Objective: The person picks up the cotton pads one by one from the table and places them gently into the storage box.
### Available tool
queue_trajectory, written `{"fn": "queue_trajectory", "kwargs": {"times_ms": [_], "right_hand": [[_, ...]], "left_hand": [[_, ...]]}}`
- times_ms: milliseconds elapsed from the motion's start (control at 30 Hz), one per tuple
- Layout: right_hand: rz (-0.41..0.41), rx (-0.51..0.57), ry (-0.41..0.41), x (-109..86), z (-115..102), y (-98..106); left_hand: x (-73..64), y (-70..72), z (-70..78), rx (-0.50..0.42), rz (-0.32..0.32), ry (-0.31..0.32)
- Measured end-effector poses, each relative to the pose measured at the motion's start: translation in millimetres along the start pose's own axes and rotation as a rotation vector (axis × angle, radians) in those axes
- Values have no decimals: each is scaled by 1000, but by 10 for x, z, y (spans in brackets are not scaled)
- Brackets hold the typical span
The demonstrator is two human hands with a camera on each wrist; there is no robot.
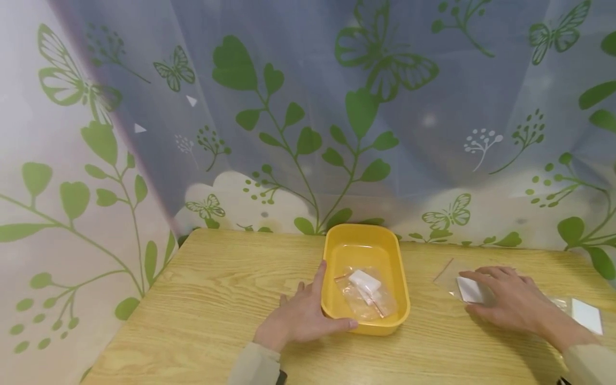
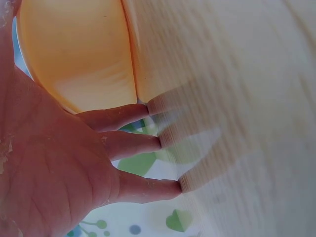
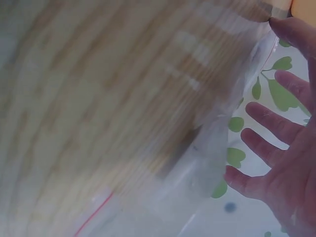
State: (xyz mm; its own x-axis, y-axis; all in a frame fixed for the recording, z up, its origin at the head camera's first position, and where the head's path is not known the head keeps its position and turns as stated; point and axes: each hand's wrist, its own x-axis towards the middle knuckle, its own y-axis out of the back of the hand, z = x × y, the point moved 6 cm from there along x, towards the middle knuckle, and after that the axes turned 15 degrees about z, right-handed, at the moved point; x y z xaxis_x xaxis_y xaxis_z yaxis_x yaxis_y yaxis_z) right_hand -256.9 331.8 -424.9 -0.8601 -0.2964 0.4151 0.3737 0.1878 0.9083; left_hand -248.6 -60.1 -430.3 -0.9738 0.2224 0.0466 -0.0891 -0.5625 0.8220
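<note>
A yellow plastic tray (image 1: 404,299) stands on the table against the curtain, with clear plastic bags (image 1: 366,294) holding white pieces inside. My left hand (image 1: 298,321) rests along its left side, the thumb at the near rim and straight fingertips on the table. To the right of the tray, my right hand (image 1: 515,299) hovers low over a clear zip bag (image 1: 452,275) with a white square piece (image 1: 469,290). In the right wrist view the right hand (image 3: 291,143) has its fingers spread. Whether they touch the bag is unclear.
Another clear bag with a white piece (image 1: 587,316) lies at the far right, partly behind my right forearm. The wooden table (image 1: 231,278) meets a leaf-and-butterfly curtain (image 1: 298,133) at the back and on the left.
</note>
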Motion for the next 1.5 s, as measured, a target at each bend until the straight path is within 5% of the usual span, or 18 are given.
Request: {"fn": "queue_trajectory", "kwargs": {"times_ms": [667, 1167, 1267, 1500], "right_hand": [[-24, 90, -58, 71, 128, -109], [38, 102, 11, 100, 44, -58], [80, 106, 45, 80, 14, -24], [327, 88, 220, 75, -52, 104]], "left_hand": [[16, -6, -9, 2, -4, -2], [8, -21, -8, -1, -4, 2], [13, -26, -5, -8, -4, 0], [21, -37, -20, -10, -4, 6]]}}
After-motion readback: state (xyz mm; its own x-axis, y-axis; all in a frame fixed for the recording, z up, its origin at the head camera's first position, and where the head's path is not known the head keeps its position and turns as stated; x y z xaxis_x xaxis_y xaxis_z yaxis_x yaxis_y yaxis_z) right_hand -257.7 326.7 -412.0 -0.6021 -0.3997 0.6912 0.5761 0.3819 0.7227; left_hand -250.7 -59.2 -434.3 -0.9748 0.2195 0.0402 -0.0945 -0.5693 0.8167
